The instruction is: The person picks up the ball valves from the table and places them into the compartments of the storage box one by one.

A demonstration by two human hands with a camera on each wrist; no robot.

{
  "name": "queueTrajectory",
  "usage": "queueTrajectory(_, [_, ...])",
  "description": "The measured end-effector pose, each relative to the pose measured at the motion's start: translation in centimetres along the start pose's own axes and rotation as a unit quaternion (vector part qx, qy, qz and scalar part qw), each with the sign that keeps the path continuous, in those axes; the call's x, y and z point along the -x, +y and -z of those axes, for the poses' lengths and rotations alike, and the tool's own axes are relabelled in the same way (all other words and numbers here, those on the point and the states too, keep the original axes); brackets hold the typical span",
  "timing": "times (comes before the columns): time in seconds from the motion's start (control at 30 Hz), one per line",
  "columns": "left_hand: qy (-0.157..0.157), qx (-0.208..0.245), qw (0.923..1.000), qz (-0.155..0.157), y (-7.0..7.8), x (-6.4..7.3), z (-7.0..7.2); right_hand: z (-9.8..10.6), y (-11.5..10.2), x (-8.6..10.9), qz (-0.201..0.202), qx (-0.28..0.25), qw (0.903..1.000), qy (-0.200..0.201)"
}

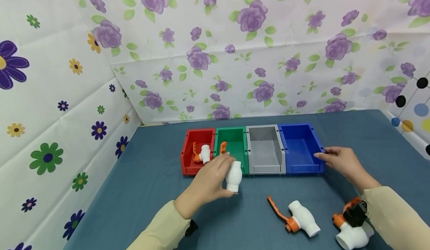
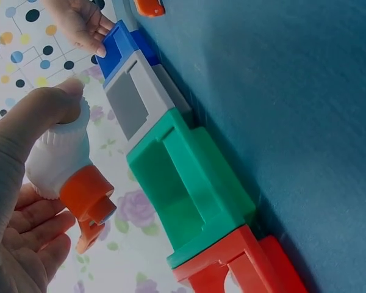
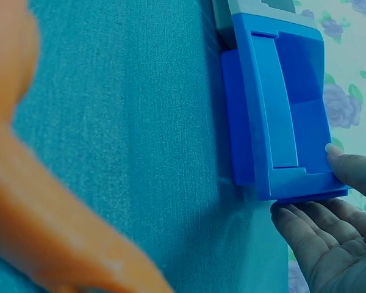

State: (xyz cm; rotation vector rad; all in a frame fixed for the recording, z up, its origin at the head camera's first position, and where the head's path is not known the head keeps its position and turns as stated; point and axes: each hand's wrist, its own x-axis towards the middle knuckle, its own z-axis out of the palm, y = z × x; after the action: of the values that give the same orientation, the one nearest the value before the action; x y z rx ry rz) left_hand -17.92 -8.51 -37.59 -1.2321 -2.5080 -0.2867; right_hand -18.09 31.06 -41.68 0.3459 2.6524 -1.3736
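My left hand (image 1: 209, 177) holds a white ball valve (image 1: 234, 176) with an orange handle, raised just in front of the green bin (image 1: 248, 166). In the left wrist view, the thumb presses one ribbed end of its white body (image 2: 61, 152). The orange cap (image 2: 88, 189) faces the bins. At the right end of the row, my right hand (image 1: 342, 164) pinches the side wall of the blue bin (image 1: 304, 169). The right wrist view shows the thumb inside its rim and the other fingers beneath, outside the wall.
The red bin (image 1: 189, 170) contains another white and orange valve (image 1: 203, 154). Between the green and blue bins stands a grey bin (image 1: 267, 169). Two more valves lie on the blue-grey table: one valve (image 1: 304, 218) nearer me, another (image 1: 352, 237) partly behind my right wrist camera.
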Motion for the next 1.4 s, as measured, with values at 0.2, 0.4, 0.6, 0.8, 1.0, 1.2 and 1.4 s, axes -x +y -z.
queueTrajectory(0.2, [0.003,0.003,1.0000,-0.003,-0.4,-0.5,0.0,0.1,0.1,0.1,0.000,0.001,1.0000,-0.002])
queueTrajectory(0.4, [0.001,0.004,1.0000,0.001,-0.7,-1.0,0.0,-0.1,0.1,0.0,0.004,-0.004,1.0000,0.000])
queueTrajectory(0.6, [0.004,0.011,0.9999,0.008,-0.9,-1.7,-0.1,0.0,0.1,0.1,-0.003,-0.007,1.0000,0.002])
queueTrajectory(0.8, [-0.004,0.028,0.9994,0.020,-1.0,-2.3,-0.4,0.0,0.2,0.1,0.000,-0.006,1.0000,0.003])
queueTrajectory(1.0, [-0.013,0.038,0.9984,0.040,-1.2,-2.6,-0.6,0.0,0.2,-0.1,0.003,-0.003,1.0000,0.006])
queueTrajectory(1.2, [-0.023,0.055,0.9966,0.057,-1.5,-3.1,-1.1,0.0,0.3,0.0,0.000,-0.005,0.9999,0.010])
queueTrajectory(1.4, [-0.034,0.051,0.9960,0.065,-1.7,-3.7,-1.6,-0.1,0.3,-0.1,-0.002,-0.009,0.9998,0.015])
